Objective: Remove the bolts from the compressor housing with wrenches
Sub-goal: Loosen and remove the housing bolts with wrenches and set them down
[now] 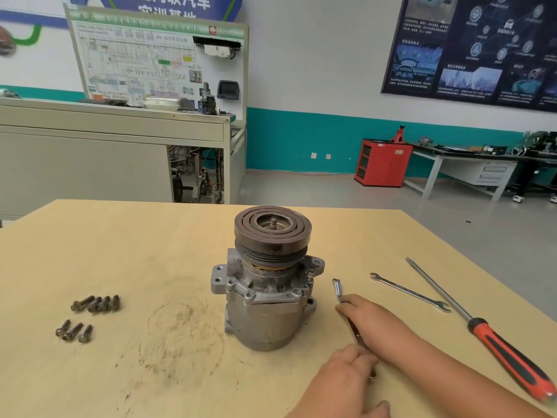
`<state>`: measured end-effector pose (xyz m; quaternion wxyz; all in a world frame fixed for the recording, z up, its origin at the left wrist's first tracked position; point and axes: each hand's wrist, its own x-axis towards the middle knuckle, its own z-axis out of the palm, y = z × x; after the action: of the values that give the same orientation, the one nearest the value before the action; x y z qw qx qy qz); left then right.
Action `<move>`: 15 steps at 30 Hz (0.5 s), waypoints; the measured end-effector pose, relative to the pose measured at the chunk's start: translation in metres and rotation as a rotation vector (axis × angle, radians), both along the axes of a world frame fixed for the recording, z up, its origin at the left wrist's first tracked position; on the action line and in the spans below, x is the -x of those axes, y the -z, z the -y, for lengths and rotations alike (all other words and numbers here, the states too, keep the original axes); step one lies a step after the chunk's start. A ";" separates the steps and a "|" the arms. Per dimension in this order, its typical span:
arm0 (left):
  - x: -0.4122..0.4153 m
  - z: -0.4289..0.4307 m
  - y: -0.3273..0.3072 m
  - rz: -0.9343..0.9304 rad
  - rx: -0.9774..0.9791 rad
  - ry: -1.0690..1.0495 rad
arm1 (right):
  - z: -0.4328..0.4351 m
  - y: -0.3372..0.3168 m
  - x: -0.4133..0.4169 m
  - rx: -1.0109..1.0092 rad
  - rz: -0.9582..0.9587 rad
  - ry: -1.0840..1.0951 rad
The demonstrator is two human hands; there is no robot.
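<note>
The grey compressor stands upright in the middle of the table, its dark pulley on top. Bolt heads show around its housing flange. Just right of it a slim wrench lies on the table, its open end pointing away from me. My right hand lies over the wrench's middle with fingers curled on the shaft. My left hand grips the near end, which is mostly hidden. Several removed bolts lie at the left, with three more bolts nearer to me.
A second double-ended wrench and a long screwdriver with a red-and-black handle lie on the wooden table to the right. Behind the table are a grey training bench, a red cabinet and a far workbench.
</note>
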<state>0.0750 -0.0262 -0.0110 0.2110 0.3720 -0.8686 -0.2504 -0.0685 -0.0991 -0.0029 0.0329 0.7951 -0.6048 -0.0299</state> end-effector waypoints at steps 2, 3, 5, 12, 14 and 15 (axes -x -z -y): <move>-0.007 -0.001 -0.001 -0.162 0.016 -0.022 | -0.002 -0.018 -0.006 0.110 0.169 0.008; -0.011 -0.002 -0.004 -0.282 0.031 -0.050 | -0.003 -0.028 -0.008 0.213 0.354 0.005; -0.016 -0.009 -0.013 -0.510 0.052 -0.140 | -0.007 -0.050 -0.021 0.407 0.788 -0.050; -0.019 -0.015 -0.034 -0.778 0.011 -0.313 | -0.015 -0.072 -0.059 0.239 0.958 -0.129; -0.020 -0.014 -0.042 -0.761 -0.030 -0.317 | -0.013 -0.074 -0.059 0.281 0.886 -0.129; -0.021 -0.013 -0.046 -0.764 -0.048 -0.311 | -0.012 -0.075 -0.060 0.294 0.847 -0.143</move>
<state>0.0956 -0.0134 0.0345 0.5449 0.3840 -0.6551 -0.3556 -0.0090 -0.0869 0.0717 -0.1031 0.7638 -0.5065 0.3865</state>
